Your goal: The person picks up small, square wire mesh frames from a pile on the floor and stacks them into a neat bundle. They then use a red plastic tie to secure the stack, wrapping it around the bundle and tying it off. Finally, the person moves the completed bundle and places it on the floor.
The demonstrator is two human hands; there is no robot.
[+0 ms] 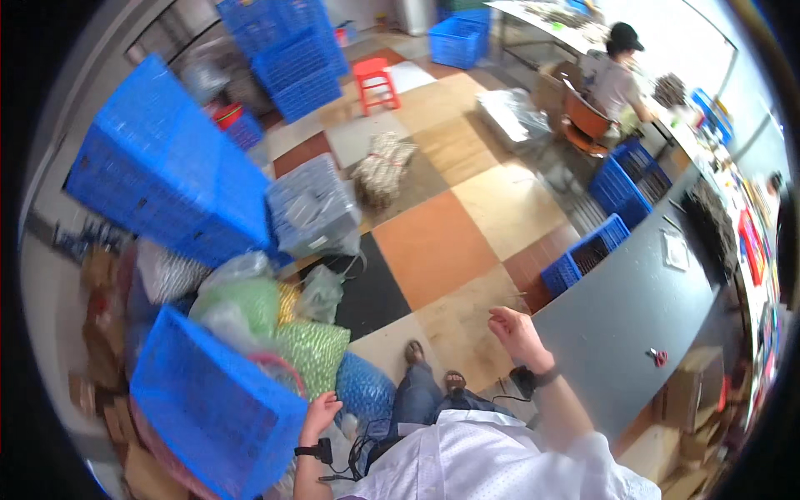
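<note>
My right hand (518, 337) is raised in front of me, left of the grey tabletop (621, 312). Its fingers are loosely bent and apart, and nothing shows in them. Low on my left, my left hand (319, 414) hangs with half-curled fingers and no object visible in it. Close by are a blue crate (212, 400) tilted on its side, a bag of green pellet-like pieces (310, 354) and a blue filled bag (364, 387). Both wrists carry dark bands, with cables by the left one.
Tall blue crates (171, 167) and a plastic-wrapped grey bundle (310, 204) stand on the left. A tied bundle (383, 169) lies on the patchwork floor, beyond it a red stool (376, 85). Red-handled scissors (658, 357) lie on the tabletop. A person (615, 83) sits far right.
</note>
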